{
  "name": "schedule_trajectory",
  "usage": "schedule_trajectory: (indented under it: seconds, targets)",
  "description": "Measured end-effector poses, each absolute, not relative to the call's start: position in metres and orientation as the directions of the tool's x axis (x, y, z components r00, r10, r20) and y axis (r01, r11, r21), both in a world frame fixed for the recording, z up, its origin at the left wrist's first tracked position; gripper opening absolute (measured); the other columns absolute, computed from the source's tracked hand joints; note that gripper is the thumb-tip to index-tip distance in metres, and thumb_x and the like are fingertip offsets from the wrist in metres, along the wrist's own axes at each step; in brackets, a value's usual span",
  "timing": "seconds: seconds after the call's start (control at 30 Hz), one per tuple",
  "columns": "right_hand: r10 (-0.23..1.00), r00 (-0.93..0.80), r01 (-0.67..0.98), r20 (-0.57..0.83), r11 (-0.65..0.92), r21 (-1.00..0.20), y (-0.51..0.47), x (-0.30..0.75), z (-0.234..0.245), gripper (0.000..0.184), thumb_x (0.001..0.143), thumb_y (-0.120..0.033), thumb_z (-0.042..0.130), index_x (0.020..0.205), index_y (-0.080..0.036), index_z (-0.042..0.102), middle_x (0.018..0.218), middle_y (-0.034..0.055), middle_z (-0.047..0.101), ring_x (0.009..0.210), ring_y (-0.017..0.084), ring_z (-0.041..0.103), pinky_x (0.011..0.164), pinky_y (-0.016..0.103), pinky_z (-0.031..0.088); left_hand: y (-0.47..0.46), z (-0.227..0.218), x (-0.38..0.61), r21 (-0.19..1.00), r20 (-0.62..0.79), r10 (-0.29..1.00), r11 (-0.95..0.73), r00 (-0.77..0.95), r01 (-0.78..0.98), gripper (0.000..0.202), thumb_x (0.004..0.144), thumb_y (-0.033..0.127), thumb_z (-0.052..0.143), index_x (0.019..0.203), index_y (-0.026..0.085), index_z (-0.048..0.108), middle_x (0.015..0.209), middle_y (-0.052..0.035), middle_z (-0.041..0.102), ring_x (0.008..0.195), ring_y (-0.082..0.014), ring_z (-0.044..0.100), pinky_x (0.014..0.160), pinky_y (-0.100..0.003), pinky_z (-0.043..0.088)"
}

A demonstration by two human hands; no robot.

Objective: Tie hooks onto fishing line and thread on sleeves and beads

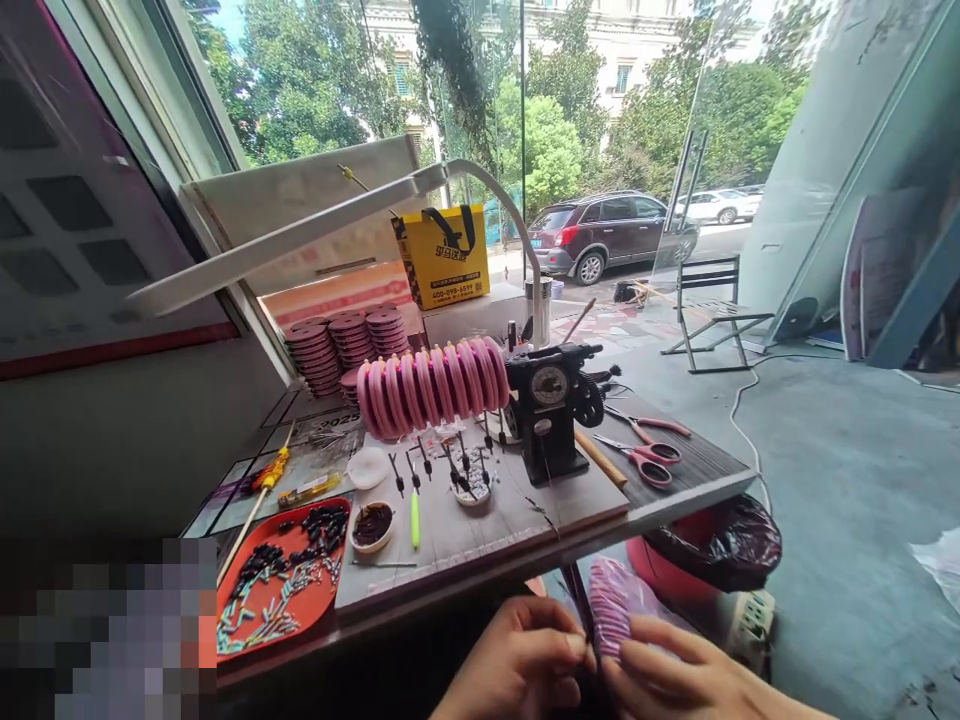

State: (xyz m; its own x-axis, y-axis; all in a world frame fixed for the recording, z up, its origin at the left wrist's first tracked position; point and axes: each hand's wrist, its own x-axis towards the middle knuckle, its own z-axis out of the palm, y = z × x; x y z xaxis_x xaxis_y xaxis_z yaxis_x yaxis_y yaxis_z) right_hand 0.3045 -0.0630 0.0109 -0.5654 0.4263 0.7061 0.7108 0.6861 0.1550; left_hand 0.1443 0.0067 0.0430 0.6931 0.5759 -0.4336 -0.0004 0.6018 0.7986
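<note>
My left hand point(525, 650) is below the table's front edge, its thumb and forefinger pinched together on something too small to make out. Close beside it, my right hand point(682, 670) has its fingers curled in, and what they hold is hidden. Behind the hands is a clear bag of pink ring-shaped pieces point(610, 605). On the table above, a row of pink spools point(435, 385) sits sideways against a black hand-crank winder with a dial point(551, 400). Small black pieces point(465, 470) hang on thin lines below the spools.
A red tray point(330, 590) holds black and metallic small parts. Nearby are a cup of dark bits point(373, 527), a green pen-like stick point(415, 515), scissors point(652, 465) and pliers point(660, 427). Stacked pink spools point(315, 360) and a yellow bag point(444, 260) stand behind. A lined bin point(712, 545) is right.
</note>
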Motion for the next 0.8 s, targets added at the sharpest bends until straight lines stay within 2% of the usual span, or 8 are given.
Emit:
schedule_trajectory:
  seconds: [0.17,0.27,0.33,0.4,0.47,0.53,0.63,0.8]
  targets:
    - [0.441,-0.590,0.679,0.677,0.724,0.120,-0.059,0.302,0.009,0.053,0.097,-0.008,0.015,0.065,-0.017,0.055,0.056,-0.0001,0.055,0.050,0.012,0.042,0.047,0.025,0.037,0.001,0.037,0.142,0.803,-0.426,0.620,0.595,0.659,-0.041,0.018,0.051,0.028,0.070,0.054,0.017,0.056,0.052,0.0037,0.045,0.045,-0.0072,0.031,0.048,-0.022,0.024]
    - [0.534,-0.554,0.650,0.639,0.757,-0.070,-0.057,0.295,0.016,0.059,0.100,-0.022,0.006,0.069,-0.017,0.055,0.054,0.0002,0.052,0.049,0.012,0.041,0.046,0.023,0.035,-0.003,0.037,0.133,0.990,-0.128,0.851,0.142,0.510,0.012,0.015,0.060,0.025,0.071,0.052,0.015,0.061,0.062,-0.0004,0.048,0.051,-0.0102,0.039,0.050,-0.024,0.026]
    - [0.538,-0.581,0.549,0.611,0.813,-0.193,-0.053,0.289,0.029,0.054,0.101,-0.026,0.010,0.069,-0.019,0.054,0.058,0.0004,0.057,0.052,0.012,0.043,0.051,0.023,0.036,-0.008,0.034,0.126,0.960,0.162,0.905,-0.237,0.392,0.151,0.016,0.068,0.020,0.065,0.053,0.016,0.063,0.067,-0.0012,0.048,0.053,-0.0111,0.042,0.050,-0.024,0.029]
    - [0.574,-0.594,0.432,0.563,0.819,-0.378,-0.045,0.281,0.050,0.043,0.099,-0.024,0.027,0.064,-0.019,0.051,0.059,-0.0010,0.059,0.054,0.012,0.043,0.055,0.023,0.036,-0.012,0.027,0.119,0.872,0.332,0.883,-0.421,0.331,0.250,0.017,0.073,0.017,0.059,0.056,0.018,0.061,0.068,-0.0005,0.047,0.051,-0.0104,0.040,0.047,-0.024,0.028]
    - [0.744,-0.528,0.366,0.410,0.635,-0.680,-0.033,0.272,0.075,0.031,0.090,-0.021,0.046,0.060,-0.018,0.051,0.058,-0.0016,0.056,0.057,0.010,0.043,0.056,0.021,0.036,-0.014,0.020,0.114,0.806,0.459,0.845,-0.526,0.274,0.271,0.016,0.076,0.017,0.055,0.061,0.019,0.059,0.070,0.0006,0.046,0.051,-0.0106,0.040,0.046,-0.024,0.028]
    - [0.887,-0.430,0.232,0.169,0.290,-0.929,-0.016,0.262,0.094,0.017,0.080,-0.022,0.056,0.064,-0.016,0.056,0.062,-0.0015,0.055,0.060,0.009,0.046,0.056,0.020,0.036,-0.014,0.016,0.109,0.743,0.574,0.796,-0.605,0.192,0.287,0.015,0.080,0.015,0.051,0.067,0.021,0.057,0.071,0.0020,0.044,0.051,-0.0104,0.039,0.047,-0.024,0.030]
    - [0.897,-0.440,0.052,-0.027,-0.004,-0.999,0.010,0.247,0.105,0.013,0.069,-0.026,0.063,0.066,-0.014,0.059,0.056,-0.0040,0.052,0.052,0.007,0.043,0.049,0.018,0.033,-0.011,0.016,0.104,0.687,0.659,0.747,-0.646,0.087,0.334,0.018,0.083,0.009,0.049,0.072,0.022,0.055,0.072,0.0038,0.043,0.050,-0.0086,0.039,0.048,-0.021,0.032]
    - [0.856,-0.499,0.066,-0.133,-0.116,-0.991,0.040,0.227,0.102,0.011,0.061,-0.023,0.064,0.061,-0.014,0.058,0.046,-0.0066,0.052,0.036,0.004,0.039,0.034,0.015,0.027,-0.008,0.022,0.097,0.633,0.706,0.704,-0.675,0.074,0.380,0.019,0.085,0.005,0.046,0.080,0.021,0.056,0.079,0.0020,0.047,0.060,-0.0092,0.047,0.055,-0.019,0.038]
